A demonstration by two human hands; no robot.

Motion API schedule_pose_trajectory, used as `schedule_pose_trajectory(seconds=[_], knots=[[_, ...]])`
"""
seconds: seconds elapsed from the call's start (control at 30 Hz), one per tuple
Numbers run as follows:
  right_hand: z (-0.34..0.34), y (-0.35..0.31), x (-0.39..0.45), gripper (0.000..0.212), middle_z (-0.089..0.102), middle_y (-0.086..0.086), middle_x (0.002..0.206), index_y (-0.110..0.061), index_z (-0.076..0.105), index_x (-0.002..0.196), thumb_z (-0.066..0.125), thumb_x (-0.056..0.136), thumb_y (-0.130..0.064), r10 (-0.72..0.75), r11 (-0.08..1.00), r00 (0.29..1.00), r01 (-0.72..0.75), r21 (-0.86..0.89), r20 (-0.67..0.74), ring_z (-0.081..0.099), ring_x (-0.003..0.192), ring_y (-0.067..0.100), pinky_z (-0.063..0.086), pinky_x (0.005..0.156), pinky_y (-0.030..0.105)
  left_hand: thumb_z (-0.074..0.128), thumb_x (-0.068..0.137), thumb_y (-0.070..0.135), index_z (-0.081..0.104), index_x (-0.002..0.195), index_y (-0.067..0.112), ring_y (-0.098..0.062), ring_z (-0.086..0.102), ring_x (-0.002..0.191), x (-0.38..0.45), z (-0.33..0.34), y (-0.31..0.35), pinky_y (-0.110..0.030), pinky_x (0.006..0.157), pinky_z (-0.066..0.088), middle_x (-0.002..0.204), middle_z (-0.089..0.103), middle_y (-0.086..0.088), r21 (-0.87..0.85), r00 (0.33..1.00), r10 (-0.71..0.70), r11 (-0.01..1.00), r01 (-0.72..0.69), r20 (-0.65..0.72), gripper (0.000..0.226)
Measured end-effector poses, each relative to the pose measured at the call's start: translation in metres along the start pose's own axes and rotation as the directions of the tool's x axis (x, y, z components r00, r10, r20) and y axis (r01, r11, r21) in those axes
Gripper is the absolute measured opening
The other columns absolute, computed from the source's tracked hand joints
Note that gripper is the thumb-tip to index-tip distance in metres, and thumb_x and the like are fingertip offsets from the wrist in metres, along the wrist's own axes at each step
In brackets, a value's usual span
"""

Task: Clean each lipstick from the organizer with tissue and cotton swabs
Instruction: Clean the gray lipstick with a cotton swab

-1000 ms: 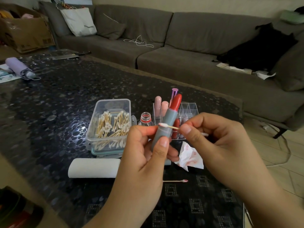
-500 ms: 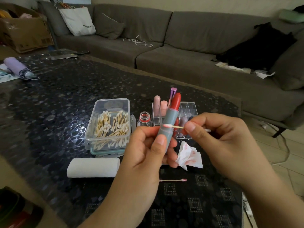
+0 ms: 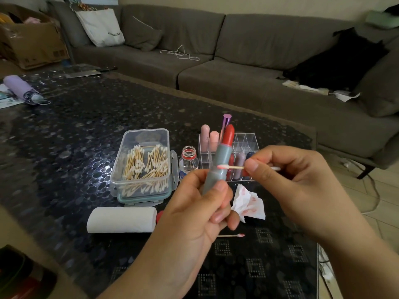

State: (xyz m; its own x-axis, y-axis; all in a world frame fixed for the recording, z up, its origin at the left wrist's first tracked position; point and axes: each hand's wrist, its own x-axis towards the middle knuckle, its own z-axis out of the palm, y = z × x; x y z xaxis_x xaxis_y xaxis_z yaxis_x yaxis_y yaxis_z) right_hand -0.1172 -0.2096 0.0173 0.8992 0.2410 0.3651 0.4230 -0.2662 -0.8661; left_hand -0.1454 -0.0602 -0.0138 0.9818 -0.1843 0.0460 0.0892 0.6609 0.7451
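My left hand [image 3: 194, 210] grips a grey lipstick [image 3: 221, 160] upright, its red bullet wound out at the top. My right hand [image 3: 298, 182] pinches a cotton swab [image 3: 233, 167] whose pink-stained tip touches the grey tube just below the collar. Behind the hands stands the clear organizer [image 3: 246, 143] with several lipsticks in its compartments. A stained tissue [image 3: 250, 201] lies crumpled below it, and a used swab [image 3: 232, 235] lies on the table.
A clear box of cotton swabs [image 3: 144, 165] sits left of a small open bottle [image 3: 189, 161]. A tissue roll [image 3: 122, 220] lies near the front of the dark pebble-pattern table [image 3: 64, 137]. A purple umbrella [image 3: 21, 89] lies far left; a grey sofa [image 3: 237, 50] runs behind.
The swab tip has slid slightly along the grey tube while the left hand keeps its grip. Both hands have risen a little in view.
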Motion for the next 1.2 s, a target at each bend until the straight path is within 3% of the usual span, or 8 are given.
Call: schedule_pose_trajectory(seconds=[0.23, 0.4, 0.57, 0.7, 0.83, 0.93, 1.07, 1.2], knots=[[-0.002, 0.001, -0.001, 0.016, 0.058, 0.012, 0.062, -0.021, 0.070, 0.071, 0.062, 0.078, -0.034, 0.007, 1.000, 1.000, -0.006, 0.011, -0.008, 0.046, 0.056, 0.014, 0.038, 0.053, 0.018, 0.057, 0.072, 0.010, 0.050, 0.097, 0.005, -0.008, 0.035, 0.045, 0.001, 0.000, 0.001, -0.022, 0.047, 0.043, 0.058, 0.040, -0.001, 0.018, 1.000, -0.003, 1.000, 0.003, -0.018, 0.026], [0.003, 0.001, -0.001, 0.017, 0.054, 0.016, 0.061, -0.020, 0.069, 0.073, 0.062, 0.079, -0.033, -0.013, 1.000, 1.000, 0.013, 0.026, 0.001, 0.042, 0.054, 0.025, 0.037, 0.051, 0.022, 0.059, 0.075, 0.014, 0.053, 0.081, 0.007, -0.012, 0.039, 0.046, -0.001, -0.002, 0.003, -0.026, 0.047, 0.044, 0.059, 0.046, -0.005, -0.054, 0.999, -0.042, 0.998, 0.043, 0.033, 0.010], [-0.005, 0.003, -0.001, 0.017, 0.067, 0.014, 0.071, -0.021, 0.071, 0.074, 0.065, 0.077, -0.037, 0.021, 1.000, 0.999, -0.020, 0.021, -0.031, 0.061, 0.068, 0.035, 0.049, 0.063, 0.036, 0.055, 0.079, 0.024, 0.064, 0.088, 0.004, -0.015, 0.050, 0.051, 0.001, -0.006, 0.004, -0.028, 0.048, 0.047, 0.066, 0.053, -0.007, -0.087, 0.995, -0.077, 0.993, 0.082, 0.068, 0.024], [0.000, 0.001, -0.001, 0.016, 0.063, 0.015, 0.067, -0.022, 0.071, 0.073, 0.062, 0.078, -0.034, 0.000, 1.000, 1.000, 0.000, 0.016, -0.028, 0.055, 0.061, 0.034, 0.046, 0.057, 0.032, 0.052, 0.081, 0.028, 0.069, 0.087, 0.004, -0.014, 0.046, 0.049, 0.001, -0.007, 0.001, -0.029, 0.048, 0.047, 0.064, 0.050, -0.006, -0.111, 0.992, -0.102, 0.988, 0.110, 0.072, 0.030], [0.005, -0.003, -0.001, 0.015, 0.060, 0.019, 0.065, -0.024, 0.070, 0.072, 0.064, 0.080, -0.034, -0.027, 1.000, 1.000, 0.027, 0.009, 0.009, 0.050, 0.057, 0.038, 0.042, 0.054, 0.043, 0.059, 0.080, 0.032, 0.071, 0.090, 0.006, -0.013, 0.042, 0.050, 0.002, -0.008, -0.002, -0.031, 0.051, 0.048, 0.063, 0.048, -0.005, -0.138, 0.984, -0.131, 0.979, 0.148, 0.121, 0.031], [-0.001, -0.002, -0.001, 0.019, 0.059, 0.017, 0.065, -0.020, 0.070, 0.074, 0.066, 0.078, -0.039, -0.031, 0.999, 0.999, 0.032, -0.025, 0.005, 0.050, 0.058, 0.035, 0.041, 0.053, 0.034, 0.071, 0.080, 0.030, 0.070, 0.095, 0.008, -0.011, 0.043, 0.053, 0.002, -0.011, 0.000, -0.030, 0.056, 0.049, 0.066, 0.048, -0.002, -0.130, 0.969, -0.133, 0.978, 0.162, 0.206, 0.027], [-0.010, 0.001, -0.002, 0.017, 0.057, 0.013, 0.060, -0.017, 0.069, 0.070, 0.062, 0.077, -0.030, 0.002, 1.000, 1.000, -0.003, -0.017, -0.025, 0.044, 0.054, 0.022, 0.036, 0.051, 0.016, 0.066, 0.073, 0.014, 0.070, 0.085, 0.008, -0.012, 0.040, 0.049, 0.001, -0.008, 0.000, -0.030, 0.051, 0.048, 0.062, 0.046, -0.003, -0.142, 0.976, -0.136, 0.977, 0.160, 0.168, 0.013], [-0.005, -0.002, -0.003, 0.018, 0.055, 0.011, 0.058, -0.019, 0.069, 0.071, 0.066, 0.078, -0.035, -0.017, 1.000, 1.000, 0.017, 0.010, -0.003, 0.043, 0.053, 0.022, 0.037, 0.052, 0.017, 0.065, 0.072, 0.013, 0.066, 0.079, 0.012, -0.012, 0.041, 0.048, 0.001, -0.007, -0.001, -0.030, 0.052, 0.049, 0.061, 0.047, -0.003, -0.145, 0.979, -0.126, 0.978, 0.149, 0.162, 0.007]])
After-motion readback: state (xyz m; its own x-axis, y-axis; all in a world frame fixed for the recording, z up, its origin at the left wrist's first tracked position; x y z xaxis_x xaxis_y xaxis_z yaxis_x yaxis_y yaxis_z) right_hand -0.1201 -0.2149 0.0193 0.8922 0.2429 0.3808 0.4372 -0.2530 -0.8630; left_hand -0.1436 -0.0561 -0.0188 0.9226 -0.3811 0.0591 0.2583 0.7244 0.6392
